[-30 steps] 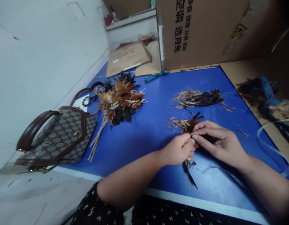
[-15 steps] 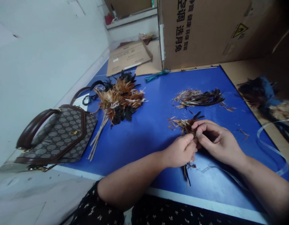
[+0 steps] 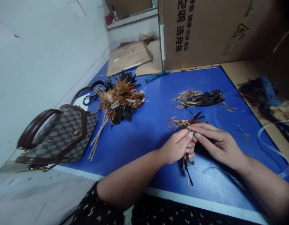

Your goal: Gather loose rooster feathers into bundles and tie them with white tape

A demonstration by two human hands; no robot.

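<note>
My left hand [image 3: 178,146] is closed around a small bunch of feathers [image 3: 188,167], whose dark and brown tips hang out below the fist. Thumb and fingers of my right hand [image 3: 217,142] pinch together at the top of that bunch, touching the left thumb; what exactly lies between them is too small to make out. Just beyond the hands lies a small pile of brown feathers [image 3: 182,122], partly covered by the fingers. Farther back is a larger pile of brown and black feathers [image 3: 198,97].
On the left stand a patterned handbag [image 3: 62,134] and several feather bundles on sticks [image 3: 121,97]. A clear strip [image 3: 273,150] curls at the right. Cardboard boxes [image 3: 205,34] rise behind the blue table [image 3: 156,134]. Dark feathers [image 3: 254,90] with blue cloth lie far right.
My right fingertips have shifted slightly left onto the left thumb. The left hand has turned a little, and the hanging feathers have swung slightly and show more.
</note>
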